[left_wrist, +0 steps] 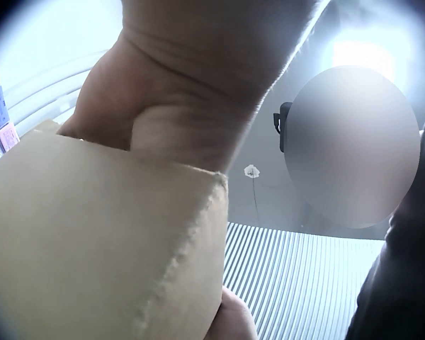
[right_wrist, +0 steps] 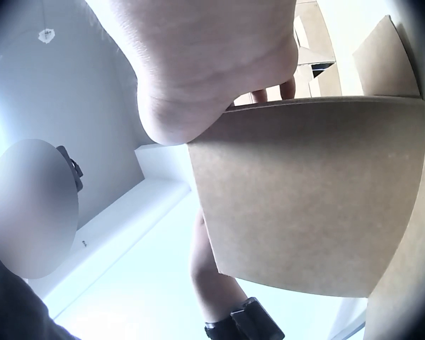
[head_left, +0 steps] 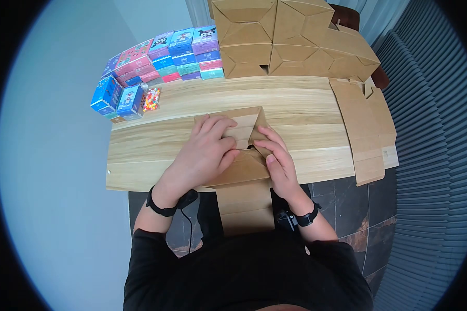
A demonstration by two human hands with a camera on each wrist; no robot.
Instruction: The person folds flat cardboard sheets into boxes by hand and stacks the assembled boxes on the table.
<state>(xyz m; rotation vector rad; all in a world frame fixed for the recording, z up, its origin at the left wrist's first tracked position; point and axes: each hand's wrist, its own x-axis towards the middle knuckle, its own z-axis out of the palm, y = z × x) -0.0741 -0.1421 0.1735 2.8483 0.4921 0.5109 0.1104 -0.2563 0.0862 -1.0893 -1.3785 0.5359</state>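
Note:
A brown cardboard box, partly folded, lies between both hands at the table's near edge. One long flap hangs over that edge toward the person. With bent fingers, my left hand holds the folded flaps on the box's upper left; its thumb lies beside a small dark gap. My right hand grips the right side, fingers reaching over the edge. A cardboard panel hides most of the left fingers in the left wrist view. In the right wrist view, fingertips show beyond the edge of another panel.
Colourful small boxes are stacked at the back left, beside a bag of bright beads. Large folded cardboard boxes stand along the back. A flat cardboard piece overhangs the right side of the wooden table.

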